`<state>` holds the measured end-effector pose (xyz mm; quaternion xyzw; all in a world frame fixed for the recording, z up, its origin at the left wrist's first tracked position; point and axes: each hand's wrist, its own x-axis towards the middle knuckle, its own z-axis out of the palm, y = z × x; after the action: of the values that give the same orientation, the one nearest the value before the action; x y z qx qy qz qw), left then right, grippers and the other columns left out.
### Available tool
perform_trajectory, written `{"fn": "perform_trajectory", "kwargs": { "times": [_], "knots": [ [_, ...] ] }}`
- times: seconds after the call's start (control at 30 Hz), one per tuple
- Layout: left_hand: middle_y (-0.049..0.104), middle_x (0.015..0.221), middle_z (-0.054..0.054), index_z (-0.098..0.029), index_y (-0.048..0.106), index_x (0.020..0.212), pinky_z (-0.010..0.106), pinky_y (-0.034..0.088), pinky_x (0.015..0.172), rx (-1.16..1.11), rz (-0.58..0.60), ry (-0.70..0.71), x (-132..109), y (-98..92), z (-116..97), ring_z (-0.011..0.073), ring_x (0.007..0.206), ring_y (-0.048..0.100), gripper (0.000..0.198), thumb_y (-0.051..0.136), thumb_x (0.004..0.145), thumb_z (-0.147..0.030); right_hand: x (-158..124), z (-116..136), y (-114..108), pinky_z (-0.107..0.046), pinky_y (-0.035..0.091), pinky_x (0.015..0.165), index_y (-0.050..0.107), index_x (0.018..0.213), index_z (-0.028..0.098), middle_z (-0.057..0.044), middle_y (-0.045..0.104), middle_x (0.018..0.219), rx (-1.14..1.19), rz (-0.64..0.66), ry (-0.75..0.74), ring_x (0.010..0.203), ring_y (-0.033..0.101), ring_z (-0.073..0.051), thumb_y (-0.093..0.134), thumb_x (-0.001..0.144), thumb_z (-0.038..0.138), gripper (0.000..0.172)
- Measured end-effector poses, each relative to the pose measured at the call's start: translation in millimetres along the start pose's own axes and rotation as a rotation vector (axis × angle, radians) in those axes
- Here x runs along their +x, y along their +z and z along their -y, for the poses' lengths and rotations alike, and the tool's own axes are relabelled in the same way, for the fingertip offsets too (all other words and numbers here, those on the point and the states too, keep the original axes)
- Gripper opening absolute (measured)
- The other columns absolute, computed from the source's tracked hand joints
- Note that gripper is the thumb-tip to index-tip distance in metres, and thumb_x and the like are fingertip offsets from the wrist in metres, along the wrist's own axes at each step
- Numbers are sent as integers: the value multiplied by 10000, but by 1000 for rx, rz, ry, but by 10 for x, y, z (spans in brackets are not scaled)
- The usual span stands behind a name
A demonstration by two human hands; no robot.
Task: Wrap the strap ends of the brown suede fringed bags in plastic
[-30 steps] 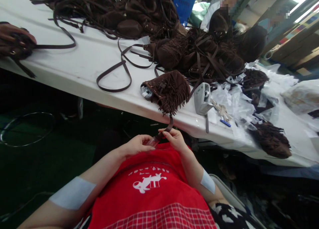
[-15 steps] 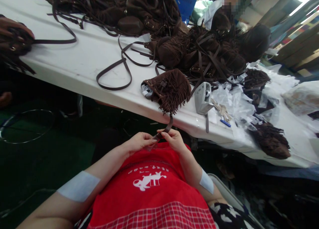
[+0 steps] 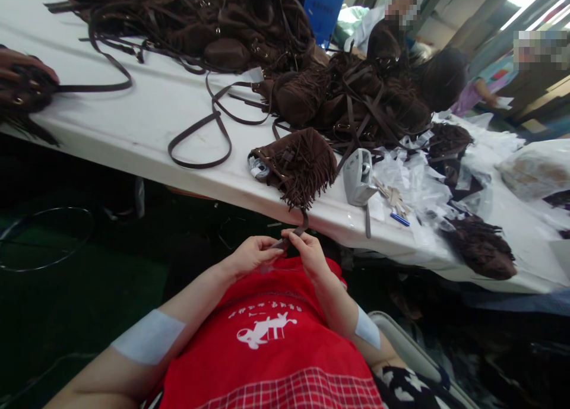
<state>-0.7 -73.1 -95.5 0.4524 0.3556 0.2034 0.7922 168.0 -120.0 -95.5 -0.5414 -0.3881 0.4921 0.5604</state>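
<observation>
A brown fringed bag (image 3: 307, 165) lies on its side at the table's near edge, white stuffing showing at its mouth. Its brown strap (image 3: 305, 220) hangs over the edge towards my lap. My left hand (image 3: 255, 254) pinches the strap near its lower part, over the red apron (image 3: 276, 314). Close beside it, my right hand (image 3: 306, 249) grips the same strap between thumb and fingers. A bit of clear plastic seems to hang below the left fingers; its kind is unclear.
A heap of brown bags (image 3: 249, 47) covers the table's far side, straps trailing. Right of the fringed bag stand a grey tape dispenser-like object (image 3: 358, 177), a blue pen (image 3: 399, 219) and crumpled clear plastic (image 3: 418, 183). Another person's hand (image 3: 27, 70) holds a bag at far left.
Both hands stay on the strap with little movement. The view has shifted slightly, and a person in the right background has come into sight.
</observation>
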Motion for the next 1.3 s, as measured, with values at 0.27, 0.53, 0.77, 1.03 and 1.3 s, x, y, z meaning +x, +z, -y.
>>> {"fn": "perform_trajectory", "kwargs": {
  "times": [0.27, 0.53, 0.77, 1.03, 1.3],
  "knots": [
    [710, 737, 65, -112, 709, 913, 217, 337, 486, 53, -18, -1, -4, 81, -80, 116, 547, 545, 458, 838, 595, -416, 7, -33, 61, -297, 469, 701, 774, 818, 175, -44, 725, 786, 93, -41, 160, 728, 621, -177, 765, 667, 419, 287],
    [708, 700, 54, -114, 708, 892, 207, 365, 490, 46, 70, -67, -31, 97, -99, 98, 520, 544, 367, 824, 633, -347, 31, -92, 35, -264, 468, 684, 752, 760, 155, -48, 699, 776, 374, -101, 244, 711, 596, -147, 787, 645, 423, 294],
    [721, 808, 56, -133, 717, 872, 243, 463, 635, 96, 201, -111, -96, 76, -121, 145, 675, 627, 314, 832, 614, -270, 39, -114, -1, -261, 424, 609, 746, 731, 148, -44, 672, 701, 303, -115, 247, 631, 552, -133, 776, 646, 424, 291],
    [720, 865, 97, -117, 678, 1007, 273, 483, 684, 47, 313, -159, -117, -20, -57, 166, 720, 648, 393, 782, 709, -351, 26, -159, -25, -275, 437, 714, 761, 746, 162, -44, 698, 757, 258, -113, 181, 710, 578, -147, 758, 669, 414, 263],
    [698, 735, 47, -123, 683, 884, 244, 444, 602, 194, 370, -158, -177, 69, -149, 119, 602, 575, 316, 792, 676, -336, 10, -169, -33, -279, 436, 702, 756, 733, 167, -43, 709, 753, 205, -135, 196, 689, 584, -146, 763, 650, 428, 274]
  ]
}}
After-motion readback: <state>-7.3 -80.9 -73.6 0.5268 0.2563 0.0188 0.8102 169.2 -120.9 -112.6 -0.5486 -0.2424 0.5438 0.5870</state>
